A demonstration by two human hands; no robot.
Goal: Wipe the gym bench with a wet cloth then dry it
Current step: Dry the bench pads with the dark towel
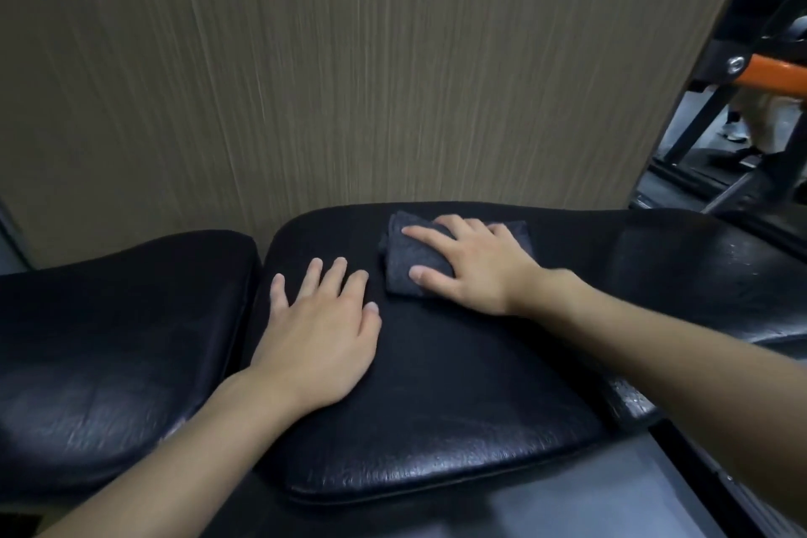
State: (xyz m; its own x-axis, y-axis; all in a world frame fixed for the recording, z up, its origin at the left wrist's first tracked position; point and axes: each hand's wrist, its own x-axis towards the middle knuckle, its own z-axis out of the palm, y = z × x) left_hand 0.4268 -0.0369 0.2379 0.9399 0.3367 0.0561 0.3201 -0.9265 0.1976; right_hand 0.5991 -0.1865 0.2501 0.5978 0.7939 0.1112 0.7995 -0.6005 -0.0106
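The gym bench has black padded sections; its long pad fills the middle of the view and a shorter pad lies to the left across a gap. A folded dark grey cloth lies flat on the far part of the long pad. My right hand presses down on the cloth with fingers spread over it. My left hand rests flat on the pad just left of the cloth, fingers apart, holding nothing.
A brown wood-grain wall panel stands right behind the bench. At the far right are a black and orange machine frame and another person's legs. Grey floor shows below the pad's front edge.
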